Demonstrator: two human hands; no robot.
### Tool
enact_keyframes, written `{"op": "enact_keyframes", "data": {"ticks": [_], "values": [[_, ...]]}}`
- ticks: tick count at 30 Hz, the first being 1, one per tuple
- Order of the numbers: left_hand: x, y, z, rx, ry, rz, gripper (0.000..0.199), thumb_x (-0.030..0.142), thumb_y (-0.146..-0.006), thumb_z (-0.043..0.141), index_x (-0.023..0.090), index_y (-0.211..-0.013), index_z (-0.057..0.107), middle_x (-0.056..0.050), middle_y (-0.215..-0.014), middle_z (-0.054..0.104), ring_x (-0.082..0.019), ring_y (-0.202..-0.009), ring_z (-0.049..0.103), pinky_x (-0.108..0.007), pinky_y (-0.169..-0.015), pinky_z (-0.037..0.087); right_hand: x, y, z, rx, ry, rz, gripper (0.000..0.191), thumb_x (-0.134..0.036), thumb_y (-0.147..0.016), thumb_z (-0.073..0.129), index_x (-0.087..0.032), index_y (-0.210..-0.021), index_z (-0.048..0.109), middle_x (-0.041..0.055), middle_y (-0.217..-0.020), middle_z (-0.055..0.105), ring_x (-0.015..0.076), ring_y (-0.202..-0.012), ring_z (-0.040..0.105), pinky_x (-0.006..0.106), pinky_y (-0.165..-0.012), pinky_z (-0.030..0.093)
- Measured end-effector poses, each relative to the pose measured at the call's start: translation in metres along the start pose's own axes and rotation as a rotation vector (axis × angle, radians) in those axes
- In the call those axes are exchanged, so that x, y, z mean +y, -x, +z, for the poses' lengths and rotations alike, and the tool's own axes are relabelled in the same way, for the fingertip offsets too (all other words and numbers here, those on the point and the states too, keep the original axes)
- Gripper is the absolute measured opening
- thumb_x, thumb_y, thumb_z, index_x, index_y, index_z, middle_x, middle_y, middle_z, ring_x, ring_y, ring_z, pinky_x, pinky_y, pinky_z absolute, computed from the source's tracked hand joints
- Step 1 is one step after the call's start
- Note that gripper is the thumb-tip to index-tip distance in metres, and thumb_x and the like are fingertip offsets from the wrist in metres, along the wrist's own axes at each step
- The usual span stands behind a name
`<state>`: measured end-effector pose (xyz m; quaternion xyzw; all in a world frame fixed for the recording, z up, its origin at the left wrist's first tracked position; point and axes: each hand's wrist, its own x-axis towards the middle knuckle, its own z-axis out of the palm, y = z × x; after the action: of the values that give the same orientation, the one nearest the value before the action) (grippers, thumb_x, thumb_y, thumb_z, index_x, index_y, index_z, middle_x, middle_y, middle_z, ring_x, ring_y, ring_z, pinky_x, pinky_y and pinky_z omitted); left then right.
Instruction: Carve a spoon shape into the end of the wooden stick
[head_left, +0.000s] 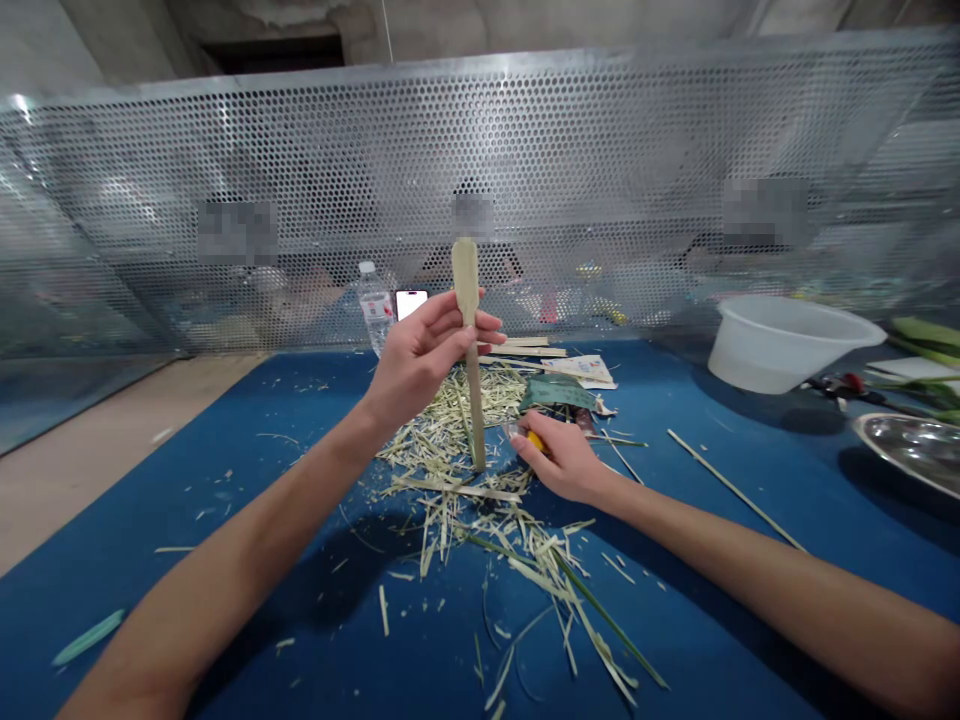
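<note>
My left hand holds upright a long, pale strip of bamboo or reed with a wider, rounded upper end; its lower end reaches down to the scraps. My right hand is low over the blue mat, closed on a small yellow-handled tool, probably a utility knife. Its blade is mostly hidden by my fingers. A loose heap of pale shavings and green-edged plant strips lies under and in front of both hands.
A thin stick lies to the right. Papers, a green packet and flat strips sit beyond my hands. A white plastic basin, a metal tray and green leaves stand at the right. A perforated metal screen stands behind, with a water bottle and phone before it.
</note>
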<state>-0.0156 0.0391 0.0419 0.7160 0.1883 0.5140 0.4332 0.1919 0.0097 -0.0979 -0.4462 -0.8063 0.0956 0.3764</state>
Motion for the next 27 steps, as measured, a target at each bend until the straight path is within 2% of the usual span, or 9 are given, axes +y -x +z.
{"op": "enact_keyframes", "data": {"ticks": [16, 27], "values": [[0.0007, 0.0003, -0.0033, -0.014, -0.060, -0.006, 0.036, 0.021, -0.090, 0.061, 0.014, -0.125, 0.059, -0.010, -0.108, 0.075, -0.018, -0.091, 0.074, -0.037, -0.090, 0.061, -0.0049, -0.0023, -0.0018, -0.088, 0.071, -0.040, 0.032, -0.048, -0.100, 0.039, -0.022, -0.084, 0.050, 0.0017, -0.076, 0.059, 0.0139, -0.066, 0.051, 0.027, -0.062, 0.033], [0.0072, 0.0019, -0.0003, 0.001, -0.068, -0.029, 0.034, 0.019, -0.090, 0.062, 0.012, -0.123, 0.060, -0.010, -0.106, 0.076, -0.018, -0.091, 0.075, -0.036, -0.091, 0.062, -0.0050, -0.0010, 0.0005, -0.192, 0.147, -0.117, 0.035, -0.052, -0.099, 0.041, -0.022, -0.084, 0.051, 0.0017, -0.074, 0.061, 0.0147, -0.066, 0.052, 0.029, -0.061, 0.028]]}}
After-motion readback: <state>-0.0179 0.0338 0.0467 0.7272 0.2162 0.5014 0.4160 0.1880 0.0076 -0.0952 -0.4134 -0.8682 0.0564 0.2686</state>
